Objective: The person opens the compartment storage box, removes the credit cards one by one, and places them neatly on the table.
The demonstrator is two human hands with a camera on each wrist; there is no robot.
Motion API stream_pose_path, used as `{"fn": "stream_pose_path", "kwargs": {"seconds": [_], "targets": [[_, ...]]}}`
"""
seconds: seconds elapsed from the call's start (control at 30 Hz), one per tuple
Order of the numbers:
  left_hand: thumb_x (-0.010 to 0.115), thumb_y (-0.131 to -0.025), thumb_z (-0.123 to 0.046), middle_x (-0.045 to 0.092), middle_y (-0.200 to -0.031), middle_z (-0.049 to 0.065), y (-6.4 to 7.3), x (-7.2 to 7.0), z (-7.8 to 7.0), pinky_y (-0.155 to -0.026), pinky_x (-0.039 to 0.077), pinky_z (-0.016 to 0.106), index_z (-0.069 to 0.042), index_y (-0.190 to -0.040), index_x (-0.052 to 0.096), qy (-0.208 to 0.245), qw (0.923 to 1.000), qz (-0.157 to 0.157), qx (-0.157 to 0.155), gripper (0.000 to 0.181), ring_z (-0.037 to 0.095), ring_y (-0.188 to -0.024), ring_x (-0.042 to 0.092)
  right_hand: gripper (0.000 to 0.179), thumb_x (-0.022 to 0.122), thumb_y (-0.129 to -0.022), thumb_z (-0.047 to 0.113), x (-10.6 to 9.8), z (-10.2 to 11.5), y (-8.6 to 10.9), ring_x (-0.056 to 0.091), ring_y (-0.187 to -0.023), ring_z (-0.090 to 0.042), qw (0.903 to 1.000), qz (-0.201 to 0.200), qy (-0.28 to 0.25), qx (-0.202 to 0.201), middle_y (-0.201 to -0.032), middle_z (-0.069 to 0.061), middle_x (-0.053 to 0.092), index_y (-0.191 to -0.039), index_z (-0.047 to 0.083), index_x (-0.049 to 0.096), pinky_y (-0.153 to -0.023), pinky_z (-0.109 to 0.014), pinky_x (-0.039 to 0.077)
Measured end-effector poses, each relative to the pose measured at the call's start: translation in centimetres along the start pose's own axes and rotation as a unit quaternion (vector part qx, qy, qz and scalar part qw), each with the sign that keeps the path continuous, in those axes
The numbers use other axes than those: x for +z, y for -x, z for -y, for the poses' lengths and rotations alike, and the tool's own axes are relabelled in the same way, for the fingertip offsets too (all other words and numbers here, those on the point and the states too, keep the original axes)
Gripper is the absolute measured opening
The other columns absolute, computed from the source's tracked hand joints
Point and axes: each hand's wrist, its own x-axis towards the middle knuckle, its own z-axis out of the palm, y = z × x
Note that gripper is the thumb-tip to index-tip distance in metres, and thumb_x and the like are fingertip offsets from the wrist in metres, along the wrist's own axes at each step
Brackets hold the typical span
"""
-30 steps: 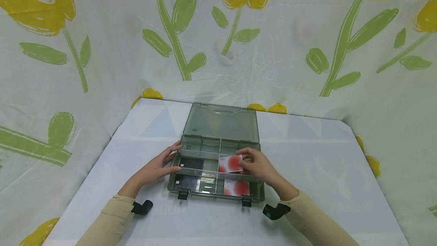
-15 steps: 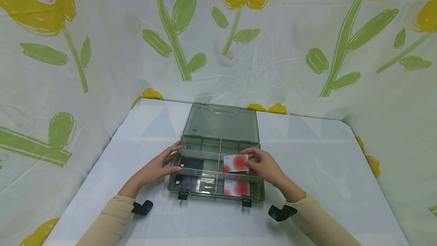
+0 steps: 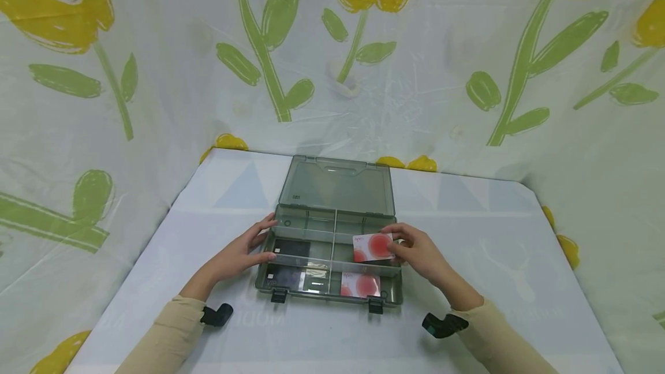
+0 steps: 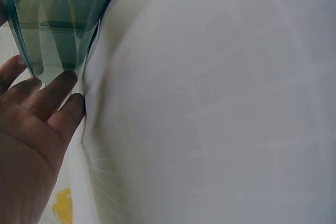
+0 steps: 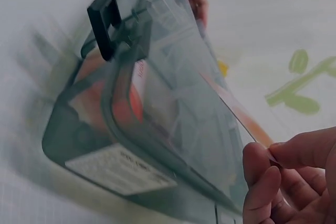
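A translucent grey-green compartment box (image 3: 324, 296) lies with its lid (image 3: 337, 186) folded back. My right hand (image 3: 419, 253) pinches a white card with red circles (image 3: 373, 246) by its right edge, above the right middle compartment. The right wrist view catches this card (image 5: 237, 109) almost edge-on between thumb and fingers. A similar red-and-white card (image 3: 361, 285) lies in the front right compartment. Dark cards (image 3: 291, 248) lie in the left middle and front left compartments. My left hand (image 3: 236, 255) rests on the box's left side, fingers extended, fingertips at its wall in the left wrist view.
The white table (image 3: 493, 281) carries faint printed patterns. Two black latches (image 3: 376, 306) stick out from the box's front edge. A white curtain with yellow flowers (image 3: 426, 74) rises behind the table and along both sides.
My right hand has moved to the right with the red-and-white card, drawing it away from the middle divider. The left hand and the box have stayed in place.
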Motion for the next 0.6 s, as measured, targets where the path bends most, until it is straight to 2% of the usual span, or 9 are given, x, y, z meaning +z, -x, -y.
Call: {"fn": "stream_pose_path", "kwargs": {"seconds": [0.13,0.6], "targets": [[0.074,-0.094,-0.034,0.010,-0.171,0.007,0.0,0.0,0.0,-0.116,0.031,0.060,-0.012,-0.160,0.029,-0.002,1.0000,-0.001,0.000,0.082,0.048,-0.146,0.030,0.033,0.067,-0.099,0.014,-0.9,-0.2,0.4,0.063,-0.075,-0.025,0.9999,-0.012,0.002,0.008,-0.112,-0.016,0.064,-0.131,0.007,0.063,-0.068,-0.034,0.058],[0.074,-0.095,-0.033,0.010,-0.171,0.008,0.0,0.0,0.1,-0.116,0.031,0.060,-0.013,-0.159,0.031,0.001,1.0000,0.000,0.000,0.080,0.049,-0.147,0.029,0.040,0.065,-0.101,0.018,-4.3,-1.6,1.5,0.064,-0.076,-0.023,0.9976,-0.061,0.021,0.027,-0.119,-0.020,0.065,-0.138,0.003,0.057,-0.069,-0.033,0.057]]}}
